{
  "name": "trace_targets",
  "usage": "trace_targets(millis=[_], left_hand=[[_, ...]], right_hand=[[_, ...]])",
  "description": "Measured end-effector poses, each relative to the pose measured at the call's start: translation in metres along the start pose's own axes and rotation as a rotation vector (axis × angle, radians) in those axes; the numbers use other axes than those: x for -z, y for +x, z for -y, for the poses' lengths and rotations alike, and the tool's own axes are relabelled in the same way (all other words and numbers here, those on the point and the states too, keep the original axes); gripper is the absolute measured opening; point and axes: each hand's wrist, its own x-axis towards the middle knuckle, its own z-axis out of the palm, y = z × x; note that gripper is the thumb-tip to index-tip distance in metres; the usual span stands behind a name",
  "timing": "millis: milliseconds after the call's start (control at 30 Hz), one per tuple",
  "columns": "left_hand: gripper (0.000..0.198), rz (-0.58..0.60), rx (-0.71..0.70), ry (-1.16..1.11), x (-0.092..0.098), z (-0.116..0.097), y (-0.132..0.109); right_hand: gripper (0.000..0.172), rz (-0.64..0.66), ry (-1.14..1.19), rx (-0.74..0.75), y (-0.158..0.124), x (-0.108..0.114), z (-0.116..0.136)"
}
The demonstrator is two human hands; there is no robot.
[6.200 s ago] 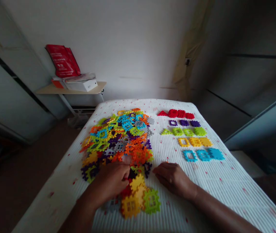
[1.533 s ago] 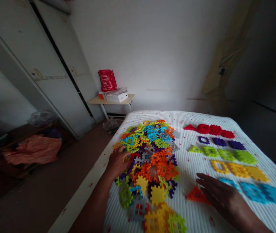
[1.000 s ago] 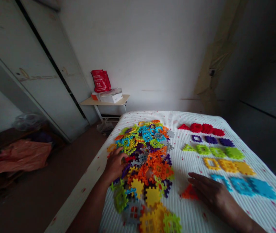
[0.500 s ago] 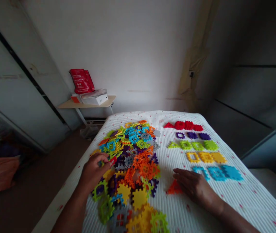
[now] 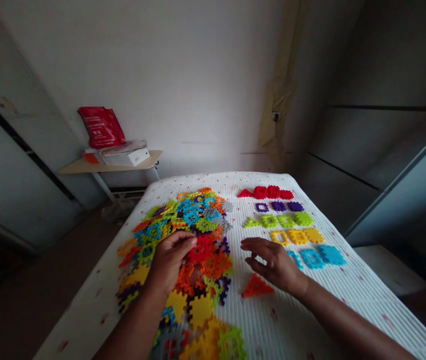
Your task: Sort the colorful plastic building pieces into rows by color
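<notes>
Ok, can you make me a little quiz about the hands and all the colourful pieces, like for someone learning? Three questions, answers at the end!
1. Which hand holds a red toothed plastic piece?

2. True or false: the orange toothed plastic triangle lies inside the heap of mixed-colour plastic pieces.

3. Beside the heap, pieces lie in rows by colour. Which row is farthest away?
a) yellow
b) red
c) blue

Key:
1. The left hand; the right hand is open and seems to hold nothing.
2. False: it lies apart, right of the heap, on the white ribbed cover.
3. b, the red row.
</notes>
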Motion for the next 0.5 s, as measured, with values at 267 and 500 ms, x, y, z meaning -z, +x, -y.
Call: trace_targets(millis=[267,500], left_hand=[[0.033,0.11,0.019,-0.043,-0.035,0.006,0.0],[0.038,0.157,0.019,-0.037,-0.043,0.009,-0.004]], right_hand=[[0.045,0.025,0.069,0.01,0.021,-0.005,0.006],[0.052,0.067,0.005,0.022,0.029,-0.011,0.004]])
